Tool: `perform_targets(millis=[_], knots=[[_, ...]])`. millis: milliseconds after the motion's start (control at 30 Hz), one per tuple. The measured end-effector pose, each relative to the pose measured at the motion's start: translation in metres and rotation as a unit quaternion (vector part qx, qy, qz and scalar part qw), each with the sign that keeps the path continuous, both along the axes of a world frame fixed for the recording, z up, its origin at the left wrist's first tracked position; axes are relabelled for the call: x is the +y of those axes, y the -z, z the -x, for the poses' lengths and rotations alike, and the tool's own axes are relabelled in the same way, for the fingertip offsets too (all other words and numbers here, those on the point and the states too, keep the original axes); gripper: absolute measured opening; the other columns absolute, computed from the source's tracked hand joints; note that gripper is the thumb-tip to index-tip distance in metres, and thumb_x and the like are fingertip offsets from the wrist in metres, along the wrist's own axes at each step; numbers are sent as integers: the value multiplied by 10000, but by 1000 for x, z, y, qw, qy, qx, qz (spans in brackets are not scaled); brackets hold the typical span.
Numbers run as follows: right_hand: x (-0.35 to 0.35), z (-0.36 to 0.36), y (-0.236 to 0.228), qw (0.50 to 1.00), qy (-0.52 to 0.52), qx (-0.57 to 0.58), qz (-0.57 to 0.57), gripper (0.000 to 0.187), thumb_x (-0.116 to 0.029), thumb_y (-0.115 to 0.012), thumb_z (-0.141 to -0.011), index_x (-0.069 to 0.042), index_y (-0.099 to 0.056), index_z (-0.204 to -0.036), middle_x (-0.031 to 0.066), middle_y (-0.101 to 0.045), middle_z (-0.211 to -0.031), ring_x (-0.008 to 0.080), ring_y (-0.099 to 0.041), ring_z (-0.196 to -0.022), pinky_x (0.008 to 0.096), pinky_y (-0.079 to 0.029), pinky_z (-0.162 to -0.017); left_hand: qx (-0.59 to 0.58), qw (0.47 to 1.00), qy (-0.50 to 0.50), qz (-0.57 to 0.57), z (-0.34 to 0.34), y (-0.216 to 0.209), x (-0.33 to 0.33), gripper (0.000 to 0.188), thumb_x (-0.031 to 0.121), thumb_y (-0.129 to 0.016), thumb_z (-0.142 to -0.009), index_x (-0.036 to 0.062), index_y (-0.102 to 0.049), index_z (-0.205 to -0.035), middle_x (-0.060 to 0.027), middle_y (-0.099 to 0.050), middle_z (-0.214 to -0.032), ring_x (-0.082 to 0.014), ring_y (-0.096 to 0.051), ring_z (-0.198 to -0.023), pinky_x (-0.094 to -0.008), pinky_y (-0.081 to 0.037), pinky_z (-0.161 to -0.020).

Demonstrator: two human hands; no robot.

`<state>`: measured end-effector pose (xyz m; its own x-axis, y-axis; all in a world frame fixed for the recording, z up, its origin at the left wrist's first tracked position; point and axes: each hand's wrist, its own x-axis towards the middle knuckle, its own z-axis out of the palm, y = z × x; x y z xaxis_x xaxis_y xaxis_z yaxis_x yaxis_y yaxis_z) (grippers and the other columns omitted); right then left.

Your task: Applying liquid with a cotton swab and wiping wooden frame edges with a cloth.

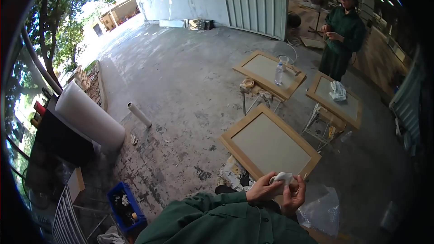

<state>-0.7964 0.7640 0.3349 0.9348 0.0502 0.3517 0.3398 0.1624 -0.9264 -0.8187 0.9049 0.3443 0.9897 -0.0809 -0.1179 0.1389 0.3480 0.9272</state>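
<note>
In front of my chest my left hand [261,190] is closed around a crumpled white cloth [283,177]. My right hand [294,195] meets it from the other side, its curled fingers gripping the cloth's edge. Just beyond my hands lies a framed panel [273,141] with a light wooden border and a pale grey centre. Its near edge is partly hidden behind my hands. A sheet of clear plastic [322,210] spreads beside my right hand.
Two more framed panels rest on stands, one with a water bottle [279,73], the other with white cloth [337,91]. A co-worker [344,29] stands behind. At left are a large white roll [88,113], a cardboard tube [139,114], a blue crate [128,223] and a metal rack [68,217].
</note>
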Motion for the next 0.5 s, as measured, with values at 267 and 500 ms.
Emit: perform_targets(millis=[267,500], knots=[[1,1,-2,999,-12,-14,29,498,49,-571,-774,7,-438,-1252,120,-511,-1183,122,-552,-731,239,-476,-673,-7,998,-12,62,7,1,3,312,249,-548,-929,39,-477,-1150,-36,-547,-994,-94,-514,-896,-235,-442,-768],[1,0,3,999,-17,-22,34,510,64,-563,-771,3,-427,-1259,122,-495,-1209,132,-560,-750,244,-478,-693,-12,997,-27,74,9,-2,3,315,250,-546,-930,42,-477,-1157,-32,-545,-1008,-102,-509,-930,-253,-430,-802]])
